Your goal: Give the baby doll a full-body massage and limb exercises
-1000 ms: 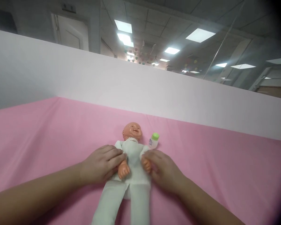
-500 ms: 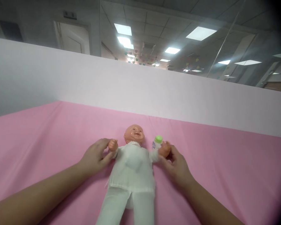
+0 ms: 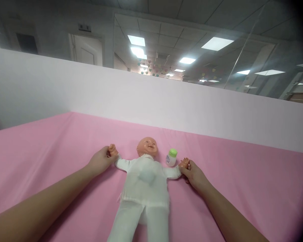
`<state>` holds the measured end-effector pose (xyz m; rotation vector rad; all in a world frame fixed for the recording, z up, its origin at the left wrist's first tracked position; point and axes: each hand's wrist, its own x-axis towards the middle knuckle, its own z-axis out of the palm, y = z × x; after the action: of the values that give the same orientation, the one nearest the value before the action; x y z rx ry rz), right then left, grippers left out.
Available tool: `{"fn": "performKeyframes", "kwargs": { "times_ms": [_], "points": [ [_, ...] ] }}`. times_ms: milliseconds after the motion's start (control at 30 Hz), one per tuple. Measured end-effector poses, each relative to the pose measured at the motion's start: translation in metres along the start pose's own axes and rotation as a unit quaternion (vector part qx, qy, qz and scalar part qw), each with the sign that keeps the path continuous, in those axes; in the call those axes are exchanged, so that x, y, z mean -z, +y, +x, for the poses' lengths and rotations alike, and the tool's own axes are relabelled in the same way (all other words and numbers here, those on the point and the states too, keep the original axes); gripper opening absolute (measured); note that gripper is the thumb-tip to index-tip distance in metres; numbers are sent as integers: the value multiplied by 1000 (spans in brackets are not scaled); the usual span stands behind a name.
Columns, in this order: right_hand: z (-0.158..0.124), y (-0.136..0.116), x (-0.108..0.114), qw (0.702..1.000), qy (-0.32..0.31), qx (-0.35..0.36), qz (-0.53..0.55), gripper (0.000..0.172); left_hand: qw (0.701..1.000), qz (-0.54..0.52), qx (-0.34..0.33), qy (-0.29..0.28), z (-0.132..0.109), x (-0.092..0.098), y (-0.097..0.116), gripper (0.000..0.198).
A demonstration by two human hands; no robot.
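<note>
- A baby doll (image 3: 145, 178) in white clothes lay face up on a pink sheet (image 3: 40, 158), its head toward the far white partition (image 3: 151, 97) and its legs running off the bottom edge of the head view.
- The person's left hand (image 3: 99, 161) had its fingers closed narrowly around one of the doll's small plastic fists (image 3: 112, 150), holding that arm out to the side and slightly raised toward the head end.
- The right hand (image 3: 195, 174) pinched the doll's other fist (image 3: 184, 164) between thumb and fingers, and that arm was stretched out flat on the opposite side.
- Both of the doll's sleeves were drawn out straight from the shoulders, so the torso lay open between the person's two bare forearms.
- A small white bottle with a green cap (image 3: 171, 158) stood upright on the sheet just beside the doll's head, close to the right hand's fingertips but not touching them.
- Beyond the partition, lit ceiling panels (image 3: 217, 43) and a pale door (image 3: 87, 50) were in view.
</note>
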<state>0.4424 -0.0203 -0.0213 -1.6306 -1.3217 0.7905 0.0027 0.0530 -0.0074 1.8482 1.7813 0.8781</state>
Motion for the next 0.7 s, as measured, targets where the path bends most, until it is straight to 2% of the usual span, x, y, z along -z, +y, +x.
{"fn": "performKeyframes", "kwargs": {
  "times_ms": [67, 133, 233, 300, 367, 433, 500, 567, 633, 700],
  "points": [
    [-3, -5, 2, 1000, 17, 16, 3, 60, 1000, -17, -6, 16, -6, 2, 6, 36],
    [-11, -11, 0, 994, 72, 80, -20, 69, 998, -13, -35, 43, -16, 4, 17, 37],
    [-31, -23, -9, 967, 97, 221, -85, 74, 987, 6, -149, 63, -39, 5, 37, 35],
    [-47, -31, -19, 935, 72, 325, -126, 64, 969, 1, -247, 29, -55, 3, 49, 30],
    [-61, -40, -30, 887, 18, 430, -166, 50, 934, -3, -357, -32, -67, -2, 55, 28],
    [-72, -48, -39, 837, -39, 504, -208, 45, 895, -1, -438, -84, -74, -7, 58, 33],
    [-78, -55, -45, 807, -76, 533, -242, 44, 878, 4, -467, -106, -75, -10, 57, 39],
    [-79, -57, -48, 803, -86, 533, -253, 43, 879, 10, -464, -111, -74, -11, 55, 40],
    [-77, -55, -48, 815, -81, 522, -239, 44, 887, 13, -450, -103, -72, -11, 54, 37],
    [-73, -50, -45, 844, -71, 488, -211, 44, 906, 12, -413, -92, -69, -9, 54, 31]
  ]
}}
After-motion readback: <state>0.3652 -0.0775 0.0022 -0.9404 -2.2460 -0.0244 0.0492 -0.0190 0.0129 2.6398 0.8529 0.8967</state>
